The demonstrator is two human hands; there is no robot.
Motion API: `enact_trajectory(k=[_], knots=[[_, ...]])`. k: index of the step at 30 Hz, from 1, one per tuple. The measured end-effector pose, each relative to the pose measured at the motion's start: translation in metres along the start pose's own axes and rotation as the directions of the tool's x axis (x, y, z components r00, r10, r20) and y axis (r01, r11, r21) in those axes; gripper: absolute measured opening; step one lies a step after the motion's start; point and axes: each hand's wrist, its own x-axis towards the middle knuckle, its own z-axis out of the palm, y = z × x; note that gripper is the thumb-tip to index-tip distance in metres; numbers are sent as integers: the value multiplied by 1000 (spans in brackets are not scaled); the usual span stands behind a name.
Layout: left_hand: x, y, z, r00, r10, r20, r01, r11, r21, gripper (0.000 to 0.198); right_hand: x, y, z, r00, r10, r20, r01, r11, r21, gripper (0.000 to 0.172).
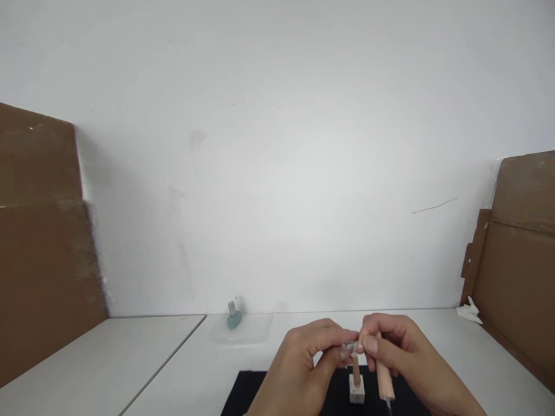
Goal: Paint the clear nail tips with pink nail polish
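Observation:
My left hand [306, 358] is closed in a pinch on a small clear piece [348, 347], partly hidden by the fingertips. Close against it, the fingers of my right hand [392, 344] are curled and meet the piece's right end. A peach-coloured cylindrical handle [384, 381] is held in my right hand, slanting down, with a thin greyish part at its lower end. Just below the fingertips stands a small bottle-like item [356, 393] with a square whitish base and a slim tan stem or cap. It rests on a black mat [336, 398].
A blue-green nail polish bottle [234, 319] with a grey cap stands tilted on a clear tray [255, 334] by the wall. Cardboard panels flank the white table [173, 370] at left [47, 248] and right [515, 277]. A crumpled white scrap [469, 311] lies at the right.

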Motion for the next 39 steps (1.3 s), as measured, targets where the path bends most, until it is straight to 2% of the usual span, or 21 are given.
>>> enact_trajectory(k=[5,12,16,19,21,31,36,39], knots=[[1,0,1,1000,-2,-3,2,1000,9,32,-1,0,3,999,-34,-7,33,999,-39,41],[2,-5,2,997,-62,-42,63,997,37,23,-7,-8,-7,1000,-5,-8,2,960,-281,34],[1,-5,1,996,-76,-53,80,995,63,20,-13,-11,-23,992,-3,-123,-38,942,-333,44],[0,-5,1,997,-65,-48,68,995,79,21,-14,-11,-32,965,-35,-261,-58,939,-339,54],[0,-5,2,998,-51,-44,55,994,95,22,-14,-10,-35,948,-42,-316,-62,948,-311,55],[-1,-7,10,1000,-12,-4,13,977,213,27,-10,-14,-26,978,18,-210,-70,968,-241,47],[-3,-6,10,999,37,-38,-27,972,232,21,-14,-17,-30,984,6,-180,-46,975,-219,50],[-5,-2,14,996,41,-75,-24,975,220,17,-17,-19,-33,979,-19,-205,-41,957,-286,50]])
